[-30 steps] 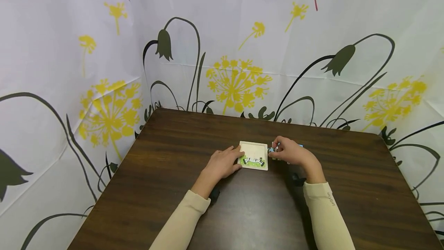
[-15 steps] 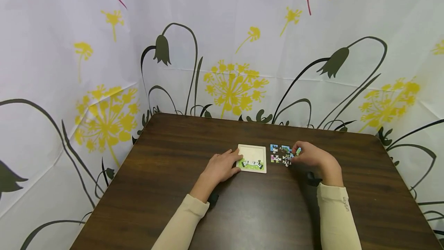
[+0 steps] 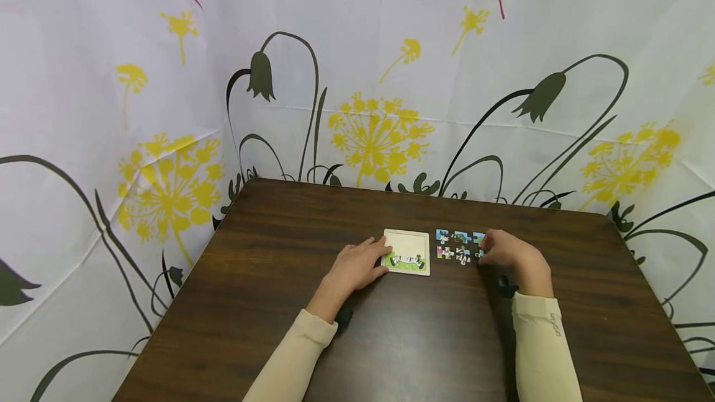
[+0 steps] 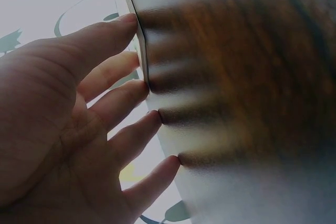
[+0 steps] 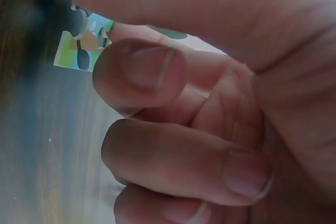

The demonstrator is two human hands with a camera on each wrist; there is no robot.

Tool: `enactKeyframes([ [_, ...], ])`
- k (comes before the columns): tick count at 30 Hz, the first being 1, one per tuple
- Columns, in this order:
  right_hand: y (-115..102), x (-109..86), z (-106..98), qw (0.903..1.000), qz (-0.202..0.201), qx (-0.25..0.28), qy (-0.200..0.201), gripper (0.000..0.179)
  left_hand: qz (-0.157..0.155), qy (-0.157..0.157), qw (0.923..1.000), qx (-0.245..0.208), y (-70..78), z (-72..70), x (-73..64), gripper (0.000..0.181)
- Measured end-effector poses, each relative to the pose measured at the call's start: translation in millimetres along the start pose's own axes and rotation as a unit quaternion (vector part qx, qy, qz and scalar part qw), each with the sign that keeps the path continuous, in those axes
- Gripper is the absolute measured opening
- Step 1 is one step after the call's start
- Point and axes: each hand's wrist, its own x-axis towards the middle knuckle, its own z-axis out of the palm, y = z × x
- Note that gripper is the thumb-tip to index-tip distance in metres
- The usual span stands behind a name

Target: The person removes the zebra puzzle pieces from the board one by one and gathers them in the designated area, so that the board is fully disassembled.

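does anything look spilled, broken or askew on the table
Nothing stands out: the puzzle tray lies flat, touched by the left hand, and the loose pieces sit in two rows by the right hand.

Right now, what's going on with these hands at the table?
Bare hands are handling a small jigsaw on a dark table. The left hand touches the left edge of a tray, pictured along its near side and plain beyond. The right hand is at the far-right end of loose puzzle pieces laid beside it; whether it pinches one is unclear.
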Motion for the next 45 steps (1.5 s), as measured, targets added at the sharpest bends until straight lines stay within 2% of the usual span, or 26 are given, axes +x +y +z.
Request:
enactKeyframes([
  [11, 4, 7.3, 6, 0.9999, 0.009, 0.001, -0.006, 0.031, -0.001, -0.003, 1.0, -0.009, 0.9, -3.2, -1.6, 0.054],
  [14, 5, 7.9, 5, 1.0, 0.0, 0.002, 0.0, 0.032, -0.001, -0.002, 1.0, -0.01, 0.3, -2.2, -1.4, 0.054],
  [19, 8, 5.7, 1, 0.9981, -0.039, 0.002, 0.047, 0.022, -0.002, -0.002, 1.0, -0.006, -0.5, -1.1, -0.2, 0.055],
  [23, 5, 6.2, 0, 0.9952, -0.046, -0.004, 0.086, 0.015, -0.001, -0.001, 1.0, -0.003, -0.8, -0.8, 0.2, 0.054],
  [26, -4, 8.9, 3, 0.9944, -0.046, -0.004, 0.095, 0.017, -0.001, 0.001, 1.0, 0.0, -0.7, -0.3, -0.2, 0.055],
  [32, -33, 20.1, 18, 0.993, -0.074, -0.009, 0.092, 0.017, -0.009, 0.003, 0.9999, 0.003, -0.1, 1.4, 1.5, 0.059],
  [39, -74, 34.3, 50, 0.9914, -0.117, -0.031, 0.05, 0.013, -0.017, -0.001, 0.9998, 0.009, 2.0, 1.0, 1.0, 0.058],
  [45, -100, 41.5, 81, 0.9872, -0.154, -0.041, 0.013, 0.029, -0.017, -0.003, 0.9998, 0.004, 2.6, 0.7, 2.4, 0.058],
])
